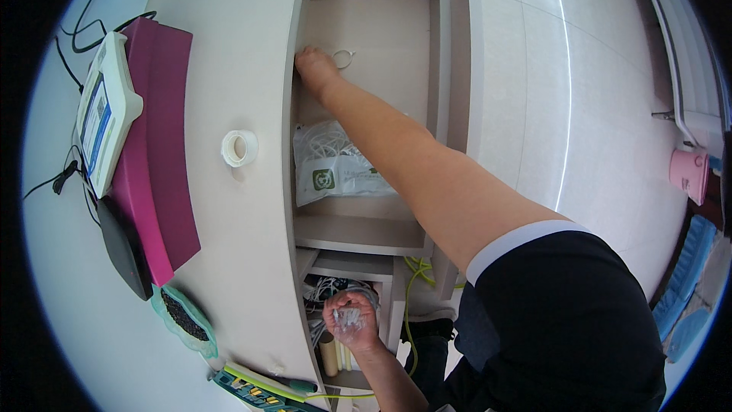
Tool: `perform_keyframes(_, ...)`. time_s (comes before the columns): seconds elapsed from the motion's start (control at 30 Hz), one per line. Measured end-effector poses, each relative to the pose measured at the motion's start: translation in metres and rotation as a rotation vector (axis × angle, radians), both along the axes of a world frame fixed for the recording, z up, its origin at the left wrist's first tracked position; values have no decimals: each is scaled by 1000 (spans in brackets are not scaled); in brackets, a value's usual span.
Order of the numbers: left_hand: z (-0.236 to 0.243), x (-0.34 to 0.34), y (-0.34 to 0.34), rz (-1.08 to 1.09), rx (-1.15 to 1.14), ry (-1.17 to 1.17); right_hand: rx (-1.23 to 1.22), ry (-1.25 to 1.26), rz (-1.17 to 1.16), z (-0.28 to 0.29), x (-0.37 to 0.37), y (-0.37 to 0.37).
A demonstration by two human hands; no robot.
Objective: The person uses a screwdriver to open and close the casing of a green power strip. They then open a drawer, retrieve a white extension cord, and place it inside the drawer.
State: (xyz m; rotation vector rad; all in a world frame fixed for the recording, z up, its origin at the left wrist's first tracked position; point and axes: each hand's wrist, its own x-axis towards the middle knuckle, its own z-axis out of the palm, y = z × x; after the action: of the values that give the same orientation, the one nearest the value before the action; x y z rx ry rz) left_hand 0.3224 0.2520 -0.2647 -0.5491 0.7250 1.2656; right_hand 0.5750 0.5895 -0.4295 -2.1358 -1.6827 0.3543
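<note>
My right hand (316, 70) reaches into an upper open drawer (366, 233), against its side by the desk. Its fingers are curled; whatever they grip, if anything, is hidden. Just beside it on the drawer floor lies a thin white loop (343, 59). A clear plastic bag of coiled white cables (328, 152) rests below my forearm in the same drawer. Lower in the view, my left hand (358, 328) is turned palm up, fingers curled around clear, crumpled-looking plastic (348, 318). It hovers over a second drawer holding cables and a brown cardboard tube (329, 354).
A roll of white tape (239, 148) stands on the desktop (229, 259). Beyond are a magenta stand (168, 152), a white panel device (110, 107) and a teal dish of dark grains (183, 317). A yellow-green cable (410, 297) hangs by the lower drawer.
</note>
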Motion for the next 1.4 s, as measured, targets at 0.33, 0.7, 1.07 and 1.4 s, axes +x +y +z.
perform_keyframes(0.33,9,13,9,-41,22,-73,-141,227,1,-3,33,26)
perform_keyframes(0.7,15,76,86,-214,151,-144,-948,365,530,98,69,15)
perform_keyframes(1.07,-11,80,88,-253,303,-229,-319,416,1287,207,-22,-167)
perform_keyframes(1.4,-2,90,87,-146,84,-219,-192,-373,734,-53,38,39)
